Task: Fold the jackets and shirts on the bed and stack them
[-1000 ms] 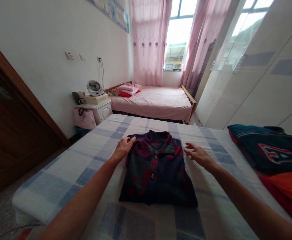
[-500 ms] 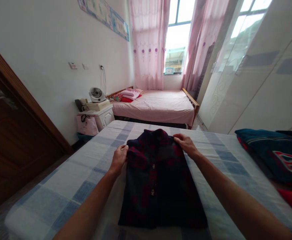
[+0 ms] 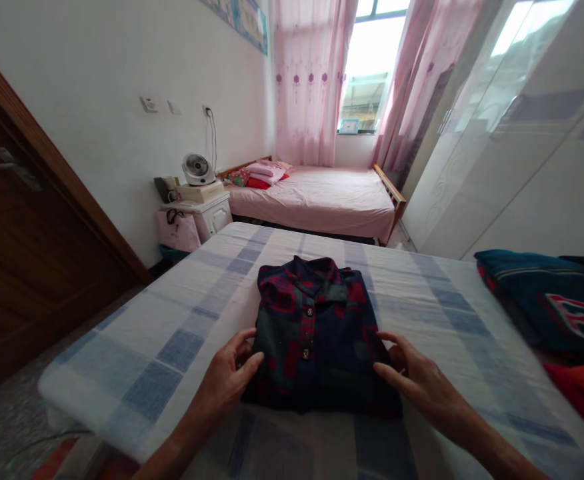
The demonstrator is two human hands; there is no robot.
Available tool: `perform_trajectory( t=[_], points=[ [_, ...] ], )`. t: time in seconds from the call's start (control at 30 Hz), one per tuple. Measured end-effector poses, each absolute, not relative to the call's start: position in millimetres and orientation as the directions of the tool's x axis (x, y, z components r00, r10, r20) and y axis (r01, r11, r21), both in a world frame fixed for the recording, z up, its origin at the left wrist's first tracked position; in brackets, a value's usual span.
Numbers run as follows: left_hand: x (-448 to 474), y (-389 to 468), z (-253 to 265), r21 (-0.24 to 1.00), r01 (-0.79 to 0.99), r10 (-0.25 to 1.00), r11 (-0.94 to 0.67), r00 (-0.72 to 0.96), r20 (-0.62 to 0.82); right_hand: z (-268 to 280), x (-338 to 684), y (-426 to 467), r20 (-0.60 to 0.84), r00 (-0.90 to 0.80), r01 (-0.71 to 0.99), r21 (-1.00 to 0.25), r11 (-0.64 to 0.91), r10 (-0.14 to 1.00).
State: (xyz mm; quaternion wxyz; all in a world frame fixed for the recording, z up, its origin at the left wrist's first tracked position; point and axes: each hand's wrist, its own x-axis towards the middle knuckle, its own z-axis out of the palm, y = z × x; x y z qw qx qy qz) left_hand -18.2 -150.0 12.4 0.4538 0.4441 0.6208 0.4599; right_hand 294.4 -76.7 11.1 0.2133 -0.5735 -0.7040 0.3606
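Observation:
A dark plaid shirt in navy, red and green lies folded on the near bed, its collar toward the far side and its buttoned front facing up. At its left edge is my left hand, thumb and fingers apart, the fingertips at or against the cloth. My right hand is at the opposite edge in the same way, thumb and forefinger spread with a gap between them. Neither hand is closed on the cloth. Part of the fingers of both hands is hidden from view.
A blue-and-white checked sheet covers the near bed. On the right lie a dark teal garment with a letter and a red-orange cloth. Beyond stand a pink bed and a nightstand with a fan.
Both hands have let go of the shirt's shoulders and come down toward me along its sides. The shirt stays lying on the bed; the view has shifted a little.

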Motion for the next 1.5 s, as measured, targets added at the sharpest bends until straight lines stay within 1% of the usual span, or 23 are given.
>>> perform_trajectory(
  t=[0.07,0.1,0.13,0.17,0.23,0.3,0.37,0.4,0.43,0.5,0.57,0.63,0.7,0.77,0.87,0.97,1.1,1.2,1.27,1.3,1.37,1.43,1.5],
  points=[
    [-14,-154,13,0.985,-0.003,0.967,0.175,-0.188,-0.172,9,293,-80,-0.050,-0.281,0.557,-0.822,0.120,0.958],
    [-15,-156,12,0.985,0.003,0.967,0.174,-0.190,-0.170,8,294,-80,-0.035,-0.286,0.536,-0.835,0.129,0.958],
    [-16,-159,9,0.980,0.085,0.966,0.181,-0.201,-0.162,7,296,-80,-0.044,-0.290,0.552,-0.823,0.130,0.956],
    [-18,-162,6,0.955,0.224,0.965,0.193,-0.219,-0.144,6,297,-79,-0.065,-0.290,0.603,-0.787,0.130,0.955],
    [-23,-165,2,0.825,0.531,0.966,0.196,-0.250,-0.069,6,300,-80,-0.062,-0.257,0.736,-0.659,0.154,0.964],
    [-26,-163,0,0.688,0.715,0.969,0.126,-0.238,0.070,8,299,-84,0.078,-0.235,0.801,-0.549,0.239,0.969],
    [-25,-159,2,0.593,0.805,0.947,-0.029,-0.168,0.274,13,292,-90,0.285,-0.275,0.791,-0.476,0.385,0.918],
    [-22,-156,3,0.537,0.837,0.926,-0.109,-0.110,0.360,16,288,-94,0.356,-0.331,0.767,-0.438,0.469,0.874],
    [-19,-154,4,0.482,0.857,0.911,-0.181,-0.038,0.410,18,283,-98,0.392,-0.412,0.729,-0.400,0.555,0.823],
    [-14,-152,2,0.425,0.862,0.917,-0.275,0.102,0.385,21,274,-105,0.356,-0.597,0.629,-0.349,0.695,0.719],
    [-15,-148,0,0.494,0.830,0.950,-0.259,0.125,0.287,24,267,-110,0.234,-0.720,0.562,-0.356,0.747,0.654],
    [-23,-139,1,0.653,0.747,0.977,-0.125,-0.023,0.213,29,258,-112,0.151,-0.741,0.567,-0.381,0.730,0.655],
    [-37,-120,6,0.790,0.613,0.963,0.033,-0.231,0.139,35,246,-113,0.164,-0.728,0.572,-0.389,0.722,0.665],
    [-52,-92,10,0.843,0.523,0.943,0.126,-0.326,0.061,39,230,-113,0.215,-0.760,0.512,-0.384,0.768,0.614],
    [-64,-47,11,0.867,0.455,0.939,0.203,-0.341,-0.041,34,202,-114,0.230,-0.837,0.396,-0.370,0.841,0.496],
    [-64,-13,5,0.873,0.436,0.935,0.217,-0.349,-0.058,18,186,-116,0.185,-0.890,0.332,-0.361,0.872,0.416],
    [-56,6,-1,0.834,0.517,0.915,0.191,-0.401,0.039,10,185,-118,0.155,-0.906,0.313,-0.383,0.869,0.395],
    [-45,3,7,0.761,0.634,0.889,0.136,-0.418,0.189,21,191,-117,0.153,-0.916,0.280,-0.422,0.863,0.372],
    [-33,-7,17,0.707,0.706,0.878,0.051,-0.369,0.305,31,196,-111,0.199,-0.893,0.293,-0.424,0.857,0.404],
    [-27,-14,21,0.671,0.742,0.880,-0.015,-0.309,0.362,34,199,-105,0.244,-0.859,0.331,-0.406,0.852,0.450],
    [-14,-29,22,0.542,0.824,0.883,-0.164,-0.123,0.454,32,206,-89,0.364,-0.728,0.473,-0.347,0.810,0.581],
    [-6,-42,13,0.379,0.893,0.885,-0.243,0.044,0.464,19,215,-70,0.450,-0.564,0.633,-0.303,0.712,0.693],
    [-6,-49,-6,0.286,0.935,0.920,-0.209,0.088,0.383,-1,224,-52,0.434,-0.458,0.743,-0.292,0.602,0.776]
  ],
)
